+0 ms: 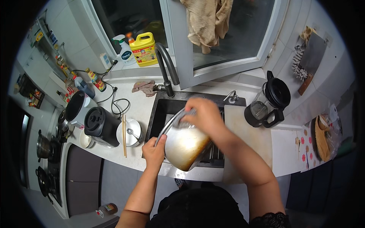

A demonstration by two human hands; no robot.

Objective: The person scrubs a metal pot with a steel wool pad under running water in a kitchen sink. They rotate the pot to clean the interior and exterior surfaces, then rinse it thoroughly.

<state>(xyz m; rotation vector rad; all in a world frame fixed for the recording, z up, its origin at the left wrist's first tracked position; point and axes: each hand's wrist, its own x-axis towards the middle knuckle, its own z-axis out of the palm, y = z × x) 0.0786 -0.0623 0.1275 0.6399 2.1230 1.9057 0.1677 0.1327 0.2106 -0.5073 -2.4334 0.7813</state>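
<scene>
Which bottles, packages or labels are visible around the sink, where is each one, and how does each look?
Yellow jug: on the window sill behind the tap, squarish, with handle, orange cap and a red and white label.
Spray bottle: left of the jug, white, with a blue and green label.
Sauce bottles: back left of the counter, dark, with coloured labels.
Small can: on the floor, lower left, with an orange label.
No screen shows.

The faucet [166, 68] arches over the sink [159, 110] behind both hands. Left desk [144, 102] is crowded by a blender [102, 126], bowl [129, 133] and chopsticks [124, 136]; the cutting board [247, 140] right lies open.
</scene>
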